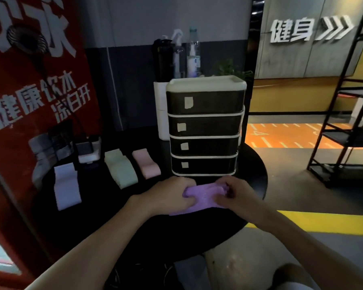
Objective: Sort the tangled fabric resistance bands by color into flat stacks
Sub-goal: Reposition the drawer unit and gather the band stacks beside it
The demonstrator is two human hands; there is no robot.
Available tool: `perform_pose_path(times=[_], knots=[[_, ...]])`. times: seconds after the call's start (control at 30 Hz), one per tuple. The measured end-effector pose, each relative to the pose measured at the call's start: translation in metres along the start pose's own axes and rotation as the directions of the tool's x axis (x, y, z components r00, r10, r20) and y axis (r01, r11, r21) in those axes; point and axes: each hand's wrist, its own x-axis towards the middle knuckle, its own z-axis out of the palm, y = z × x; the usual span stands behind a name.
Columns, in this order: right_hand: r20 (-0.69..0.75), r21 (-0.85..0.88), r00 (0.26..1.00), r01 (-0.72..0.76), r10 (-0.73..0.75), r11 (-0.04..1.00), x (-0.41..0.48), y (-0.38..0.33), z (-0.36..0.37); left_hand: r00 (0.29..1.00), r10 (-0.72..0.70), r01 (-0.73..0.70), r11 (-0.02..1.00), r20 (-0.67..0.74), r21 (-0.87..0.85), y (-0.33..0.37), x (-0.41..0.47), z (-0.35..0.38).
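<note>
Head view centres on the purple band (200, 197), bunched near the front of the round black table (254, 174), just in front of a drawer unit (204, 126). The left hand (170, 195) takes one end and the right hand (236, 194) the other. Each grip is clenched on the cloth, fingers curled into its folds, probably to pull a twist out so it can lie flat. The band's lower edge rests on the table beneath the hands.

To the left, three piles lie apart in a row: a pink stack (146, 163), a green stack (121, 168) and a pale white band (66, 185). They seem spaced so the colours do not mix. No purple pile shows, so this band would likely start one.

The drawer unit has four dark drawers, all closed, each with a small paper label; their contents are hidden. Behind it, bottles (192, 53) stand upright above a white box (160, 114); whether they sit inside it cannot be told.
</note>
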Motion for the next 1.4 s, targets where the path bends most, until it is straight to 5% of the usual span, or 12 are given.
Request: perform_pose_path(times=[0.27,0.57,0.7,1.0,1.13,1.4], knots=[[-0.014,-0.185,0.999,0.030,-0.033,0.982,-0.010,0.019,0.024,0.992,0.077,-0.060,0.985,-0.101,0.163,-0.010,-0.010,0.019],[0.032,0.162,0.999,-0.009,0.004,0.987,-0.003,0.015,0.025,0.986,0.107,-0.095,0.991,-0.126,0.095,-0.007,-0.007,0.026],[0.023,0.017,0.999,0.045,-0.046,0.999,-0.004,0.017,0.020,0.984,0.122,-0.114,0.991,-0.133,0.064,-0.010,-0.008,0.025],[-0.001,-0.009,0.998,0.058,-0.058,0.998,-0.006,0.019,0.021,0.954,-0.086,-0.056,0.890,-0.288,-0.453,-0.029,-0.030,0.039],[0.068,-0.039,0.998,0.022,-0.020,0.999,-0.002,0.021,0.025,0.942,-0.094,-0.087,0.859,-0.323,-0.505,-0.024,-0.026,0.047],[-0.095,-0.009,0.995,0.012,-0.013,1.000,-0.007,0.021,0.022,0.925,-0.143,-0.100,0.803,-0.351,-0.588,-0.025,-0.026,0.047]])
